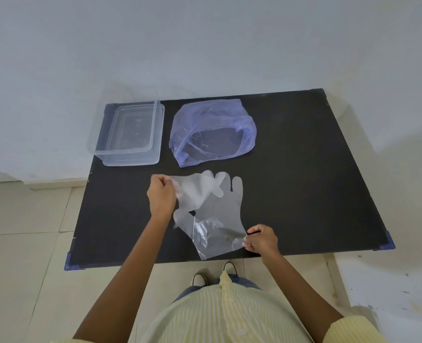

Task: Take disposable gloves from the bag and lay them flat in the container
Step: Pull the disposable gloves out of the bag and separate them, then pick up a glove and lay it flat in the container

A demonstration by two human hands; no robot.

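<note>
Two clear disposable gloves overlap above the near middle of the black table (304, 169). My left hand (161, 196) pinches the cuff of the upper glove (200, 191), whose fingers point right. My right hand (262, 240) pinches the cuff corner of the lower glove (220, 219), whose fingers point away from me. The blue translucent bag (212, 115) lies open at the back centre with its mouth toward me. A clear rectangular container (130, 134) sits at the back left corner with nothing visible inside it.
The table stands against a white wall, with tiled floor on the left and near side. Blue corner guards mark the near corners (71, 263). My feet show just below the near table edge.
</note>
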